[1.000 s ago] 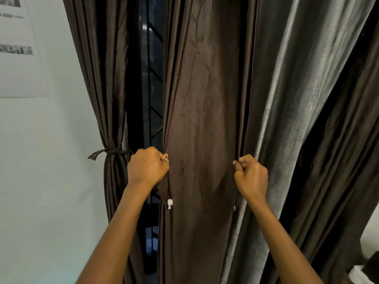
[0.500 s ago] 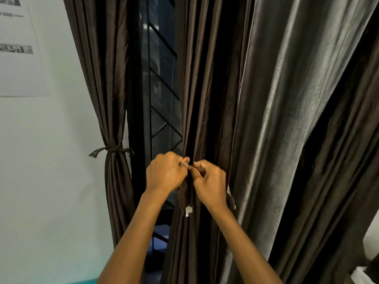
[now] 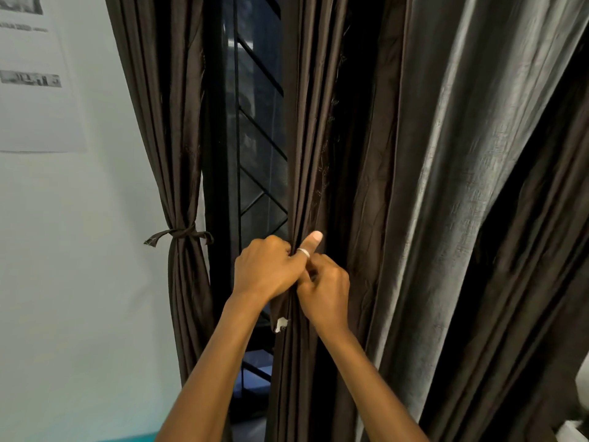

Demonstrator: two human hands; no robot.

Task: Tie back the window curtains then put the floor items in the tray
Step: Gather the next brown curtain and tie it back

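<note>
A dark brown curtain (image 3: 306,138) hangs gathered into folds in front of me. My left hand (image 3: 267,269) grips the bunched folds, its thumb with a ring sticking up. My right hand (image 3: 325,291) sits just right of it, fingers curled and pinching at the same bunch; what lies between the fingers is hidden. A small white tag (image 3: 281,323) hangs below my hands. To the left, another brown curtain (image 3: 169,122) is bound with a tie-back band (image 3: 178,234). No tray or floor items are in view.
A window with a dark metal grille (image 3: 255,129) shows between the two curtains. A grey curtain panel (image 3: 462,186) hangs to the right. The white wall on the left carries a printed sheet (image 3: 32,74). Something white (image 3: 573,429) peeks in at the bottom right corner.
My hands came together from a spread hold, gathering the wide curtain panel into a narrow bunch and exposing more window. My left thumb now points up.
</note>
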